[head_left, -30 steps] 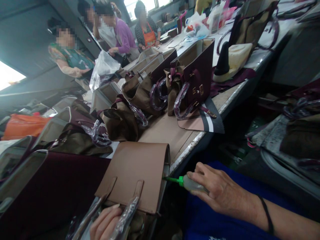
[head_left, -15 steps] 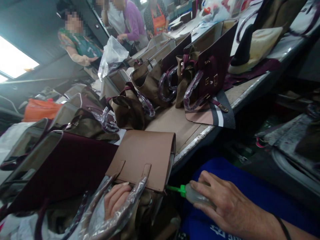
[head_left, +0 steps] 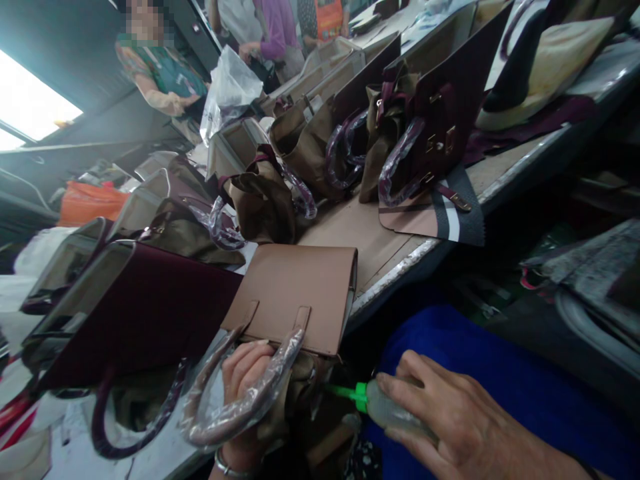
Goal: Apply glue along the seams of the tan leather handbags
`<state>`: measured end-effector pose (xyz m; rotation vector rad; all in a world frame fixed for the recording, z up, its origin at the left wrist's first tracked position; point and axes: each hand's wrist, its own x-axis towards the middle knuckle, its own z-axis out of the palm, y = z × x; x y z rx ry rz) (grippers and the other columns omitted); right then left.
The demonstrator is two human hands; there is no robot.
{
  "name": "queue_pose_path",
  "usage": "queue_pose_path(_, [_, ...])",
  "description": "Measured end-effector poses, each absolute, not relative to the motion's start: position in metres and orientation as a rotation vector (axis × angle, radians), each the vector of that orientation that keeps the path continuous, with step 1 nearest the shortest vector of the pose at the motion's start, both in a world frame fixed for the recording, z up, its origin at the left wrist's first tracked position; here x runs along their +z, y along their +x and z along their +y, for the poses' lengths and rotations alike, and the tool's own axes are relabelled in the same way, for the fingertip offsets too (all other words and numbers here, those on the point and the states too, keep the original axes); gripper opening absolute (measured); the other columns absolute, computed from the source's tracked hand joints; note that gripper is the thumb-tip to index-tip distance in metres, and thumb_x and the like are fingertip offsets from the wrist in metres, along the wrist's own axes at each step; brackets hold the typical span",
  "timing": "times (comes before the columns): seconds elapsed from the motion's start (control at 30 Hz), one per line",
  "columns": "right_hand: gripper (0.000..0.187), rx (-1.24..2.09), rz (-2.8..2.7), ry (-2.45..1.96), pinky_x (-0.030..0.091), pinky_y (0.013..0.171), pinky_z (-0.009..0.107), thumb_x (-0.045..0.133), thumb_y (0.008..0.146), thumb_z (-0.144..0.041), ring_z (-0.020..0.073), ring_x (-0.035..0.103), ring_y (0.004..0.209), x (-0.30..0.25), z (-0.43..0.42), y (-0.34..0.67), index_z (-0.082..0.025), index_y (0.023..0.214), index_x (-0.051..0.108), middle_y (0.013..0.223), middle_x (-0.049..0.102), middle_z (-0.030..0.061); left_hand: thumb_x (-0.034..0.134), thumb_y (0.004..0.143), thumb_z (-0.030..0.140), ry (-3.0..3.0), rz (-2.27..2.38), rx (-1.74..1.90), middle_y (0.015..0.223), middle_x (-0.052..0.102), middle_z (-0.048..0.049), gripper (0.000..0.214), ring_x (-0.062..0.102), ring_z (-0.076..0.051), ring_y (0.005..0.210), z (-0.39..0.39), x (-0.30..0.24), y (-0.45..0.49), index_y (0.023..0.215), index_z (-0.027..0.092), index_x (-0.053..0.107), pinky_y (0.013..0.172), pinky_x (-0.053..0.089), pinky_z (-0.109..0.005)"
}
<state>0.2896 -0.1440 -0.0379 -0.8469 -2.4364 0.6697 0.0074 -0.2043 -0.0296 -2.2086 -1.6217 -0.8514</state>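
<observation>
A tan leather handbag (head_left: 295, 290) lies flat at the near edge of the workbench (head_left: 380, 267). Its handle (head_left: 235, 407) is wrapped in clear plastic. My left hand (head_left: 245, 383) grips the bag at the handle's base, fingers curled inside the loop. My right hand (head_left: 450, 420) is closed round a small clear squeeze bottle (head_left: 395, 410). The bottle's green nozzle (head_left: 350, 393) points at the open side of the bag below its flap. A maroon handbag (head_left: 145, 313) lies just left of the tan one.
Several brown and maroon handbags (head_left: 400, 127) with plastic-wrapped handles stand in a row along the bench. A striped leather piece (head_left: 440, 217) overhangs the bench edge. Other people (head_left: 160, 73) work at the far end. My blue apron (head_left: 475, 360) fills the lower right.
The tan bag has slid toward me. My left hand has moved up into the wrapped handle loop. My right hand and the bottle's nozzle moved down along the bag's side.
</observation>
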Motion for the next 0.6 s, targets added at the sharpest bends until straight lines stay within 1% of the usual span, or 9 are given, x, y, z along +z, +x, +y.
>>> queue_pose_path(0.17, [0.032,0.666,-2.459,-0.822,0.057,0.055,0.028,0.062,0.073,-0.015,0.021,0.065,0.074,-0.0301,-0.1468,0.2866,-0.026,0.103,0.06,0.09,0.065,0.003,0.048,0.086,0.007,-2.201,-1.658,-0.838,0.1,0.058,-0.0112,0.022,0.052,-0.025,0.101,-0.2066,-0.032,0.0045,0.107,0.012,0.054,0.085,0.045,-0.042])
queue_pose_path(0.23, [0.033,0.654,-2.461,-0.815,0.056,0.052,0.027,0.059,0.073,-0.013,0.0207,0.064,0.073,-0.0293,-0.1455,0.2854,-0.026,0.104,0.059,0.089,0.066,0.0022,0.046,0.086,0.007,-2.195,-1.659,-0.831,0.1,0.058,-0.0112,0.022,0.052,-0.025,0.1,-0.2068,-0.0311,0.0046,0.106,0.013,0.054,0.083,0.045,-0.042])
queue_pose_path(0.37, [0.037,0.568,-2.448,-0.842,0.055,0.051,0.03,0.048,0.075,-0.01,0.0227,0.064,0.073,-0.0287,-0.1424,0.2838,-0.024,0.108,0.058,0.092,0.066,0.0047,0.047,0.085,0.01,-2.182,-1.647,-0.763,0.1,0.058,-0.0124,0.021,0.053,-0.026,0.1,-0.2071,-0.0315,0.0038,0.105,0.012,0.054,0.083,0.045,-0.045])
queue_pose_path(0.47, [0.033,0.528,-2.446,-0.809,0.052,0.045,0.029,0.044,0.077,-0.012,0.022,0.063,0.066,-0.0282,-0.1424,0.2836,-0.025,0.102,0.059,0.084,0.066,0.0035,0.048,0.085,0.009,-2.169,-1.667,-0.735,0.1,0.059,-0.0119,0.021,0.053,-0.026,0.1,-0.2081,-0.0342,0.0019,0.105,0.013,0.054,0.084,0.044,-0.046])
queue_pose_path(0.53, [0.032,0.508,-2.438,-0.803,0.053,0.046,0.029,0.041,0.078,-0.012,0.0214,0.063,0.065,-0.0276,-0.1418,0.2842,-0.025,0.101,0.059,0.084,0.066,0.0033,0.047,0.086,0.008,-2.169,-1.667,-0.744,0.099,0.059,-0.0117,0.02,0.053,-0.026,0.1,-0.2087,-0.0351,0.001,0.104,0.013,0.054,0.084,0.044,-0.046])
queue_pose_path(0.6, [0.036,0.466,-2.437,-0.846,0.055,0.051,0.031,0.038,0.079,-0.009,0.0222,0.064,0.07,-0.0264,-0.1402,0.2852,-0.025,0.102,0.059,0.089,0.067,0.0045,0.046,0.086,0.007,-2.19,-1.654,-0.748,0.099,0.059,-0.0119,0.02,0.053,-0.026,0.1,-0.2088,-0.0348,0.0011,0.103,0.012,0.055,0.084,0.043,-0.045])
